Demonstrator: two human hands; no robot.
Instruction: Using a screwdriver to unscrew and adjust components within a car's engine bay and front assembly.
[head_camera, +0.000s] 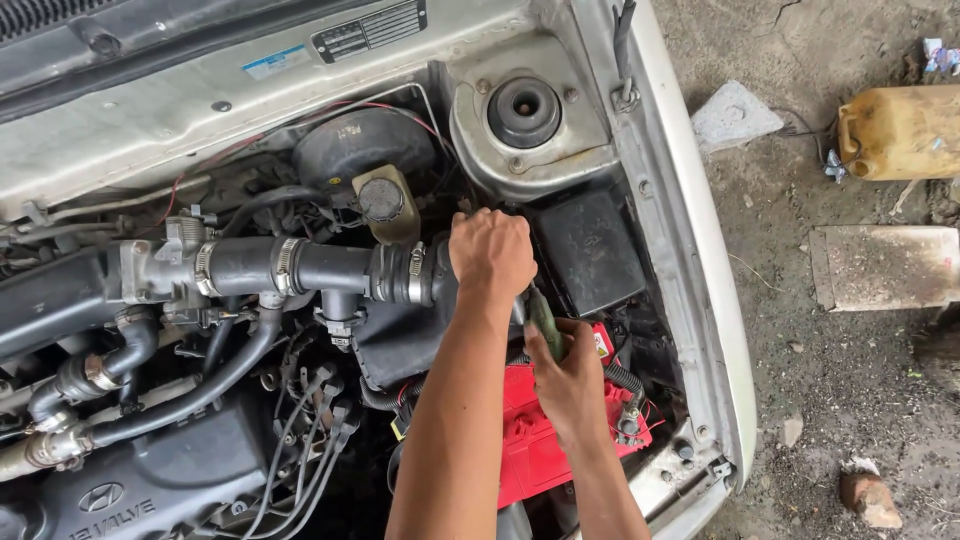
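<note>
Red battery (530, 440) sits low in the engine bay, beneath both hands. Right hand (568, 378) has its fingers wrapped around a green-handled tool (545, 322) above the battery. Left hand (490, 255) is fisted over the black air-intake housing (400, 340); what it grips cannot be told.

The battery (535, 440) has a glossy red plastic case. The intake hose (300, 268) is matt black rubber, ringed by shiny metal clamps (287, 267). The fuse box (590, 250) is dull, dusty black plastic. The car body (690, 260) is painted metal, grimy and chipped. The jerrycan (900, 130) is scuffed yellow plastic on rough dirt ground (860, 380).
</note>
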